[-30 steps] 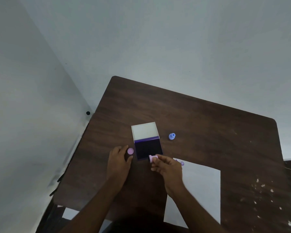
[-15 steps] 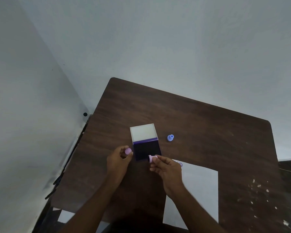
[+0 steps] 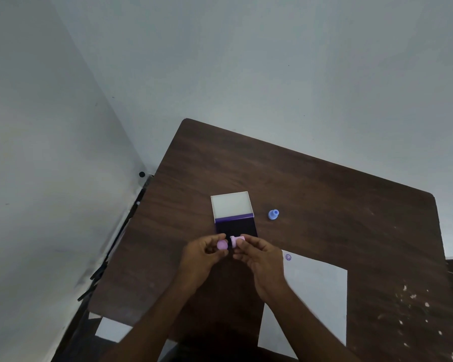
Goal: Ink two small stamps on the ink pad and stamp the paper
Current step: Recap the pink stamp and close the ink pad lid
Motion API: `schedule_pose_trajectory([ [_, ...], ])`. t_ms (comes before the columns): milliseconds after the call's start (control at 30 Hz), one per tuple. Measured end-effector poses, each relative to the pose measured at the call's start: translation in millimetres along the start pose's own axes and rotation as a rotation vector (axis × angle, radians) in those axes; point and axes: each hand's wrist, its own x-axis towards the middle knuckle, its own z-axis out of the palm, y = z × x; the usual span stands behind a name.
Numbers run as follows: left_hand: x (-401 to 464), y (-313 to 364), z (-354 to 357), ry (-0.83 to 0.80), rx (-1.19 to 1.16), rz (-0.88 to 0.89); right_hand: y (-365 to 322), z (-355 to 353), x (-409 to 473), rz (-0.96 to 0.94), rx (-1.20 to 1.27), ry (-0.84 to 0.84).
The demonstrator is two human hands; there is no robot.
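Stamps: one pink stamp held, one blue stamp on table.

Pink stamp held sideways beside its pink cap, open ink pad, blue stamp upright, marked paper

Dim, even light with a cool grey cast; shadows are soft and faint. No glare. Wide-angle distortion bends lines toward the edges. Detail is slightly soft and grainy throughout.
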Motion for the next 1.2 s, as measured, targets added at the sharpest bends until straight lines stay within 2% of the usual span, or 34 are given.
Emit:
schedule_pose_trajectory([
  [200,6,-1,-5,-0.069,0.078,-0.032,7,0,2,-0.078,-0.33,0.054],
  [333,11,7,-8,-0.071,0.18,0.001,13,1,7,-0.025,-0.416,-0.081],
  [400,12,10,-8,-0.069,0.175,0.015,15,1,8,-0.027,-0.444,-0.061],
  [567,7,12,-7,0.029,0.137,0.035,8,3,2,-0.076,-0.4,0.022],
  [667,5,13,-5,0.012,0.081,0.02,6,3,4,-0.063,-0.372,0.067],
  [933,0,14,6,0.085,-0.198,-0.141,-1,2,2,-0.037,-0.231,0.026],
  [1200,3,25,8,0.032,-0.203,-0.11,-7,-7,11,0.063,-0.163,-0.025],
])
